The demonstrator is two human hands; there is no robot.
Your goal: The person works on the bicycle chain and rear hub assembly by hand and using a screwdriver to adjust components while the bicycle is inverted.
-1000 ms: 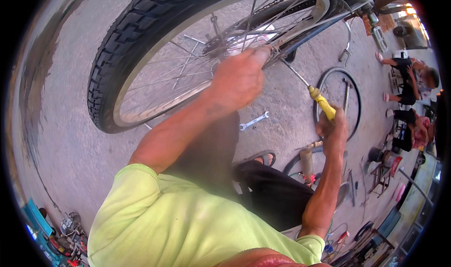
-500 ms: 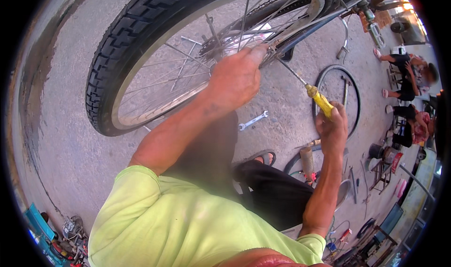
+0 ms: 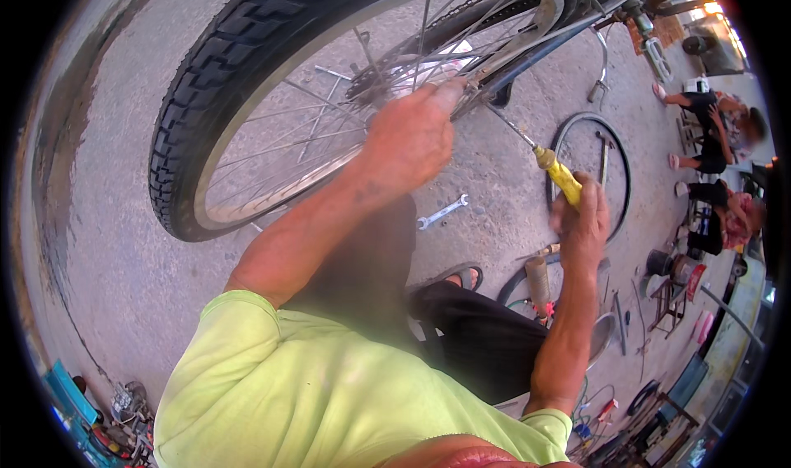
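A bicycle wheel with a black knobby tyre and silver rim fills the upper left. My left hand reaches in by the spokes, against a small metal fitting beside the bicycle's blue frame tube. Its fingers are bent, their tips mostly hidden, so what they pinch does not show. A screwdriver with a yellow handle and long thin shaft slants up to that fitting, its tip touching or very near it. My right hand closes round the handle's lower end, fingers bent.
An open-end wrench lies on the concrete floor below the wheel. Right of it rest a loose black tyre with a hammer inside, and a wooden-handled tool. A cross-shaped wrench shows through the spokes. Two people sit at far right.
The fingers of my right hand have shifted on the screwdriver's handle, and the handle has turned slightly. My left hand stays where it was by the frame.
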